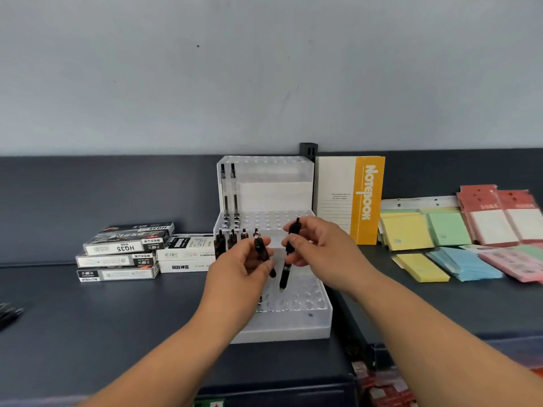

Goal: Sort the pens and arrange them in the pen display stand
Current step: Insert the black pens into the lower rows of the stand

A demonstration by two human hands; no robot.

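A clear stepped pen display stand (296,318) sits on the dark counter, its tiers full of round holes. Two clear pens (230,195) stand at the left of its upper tier, and several black pens (232,239) fill the left of the middle tier. My left hand (238,274) grips a black pen (264,255) tilted over the stand. My right hand (320,248) pinches another black pen (289,254), nearly upright, its tip just above the front tier's holes.
Stacked pen boxes (126,251) lie left of the stand. A yellow notebook (349,198) leans against the wall on the right, with sticky-note pads (440,245) beyond it. Dark pens (8,311) lie at the far left edge.
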